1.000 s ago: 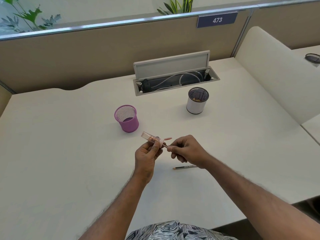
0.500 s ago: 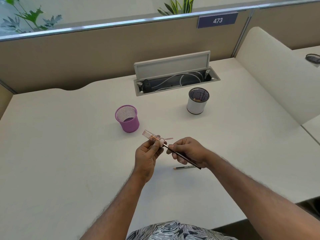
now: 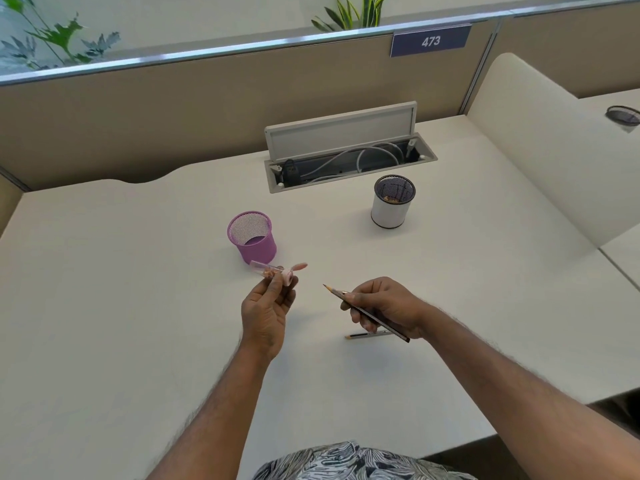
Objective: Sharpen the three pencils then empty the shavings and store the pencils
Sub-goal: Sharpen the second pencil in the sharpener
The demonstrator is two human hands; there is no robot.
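- The table (image 3: 138,323) carries everything; the purple mesh cup (image 3: 252,237) near its middle serves as landmark here.
- The white cup (image 3: 393,201) with a dark mesh inside stands well to the right of the purple mesh cup and a little farther back; something brownish lies in its bottom, probably shavings.
- The left hand (image 3: 268,308), just in front of the purple mesh cup, has its fingers closed round the sharpener (image 3: 273,271), a clear tube with a pink head and shavings inside.
- The right hand (image 3: 384,306), in front and to the right of the purple mesh cup, pinches a dark pencil (image 3: 367,313) at mid-shaft, its sharpened tip pointing toward the sharpener but clear of it.
- A second pencil (image 3: 367,335) lies flat on the table under the right hand.
- Judgement: the pencils are light and stiff, the points brittle, so hold the shaft, not the tip; the smooth plastic tube may slip, so grip its body.
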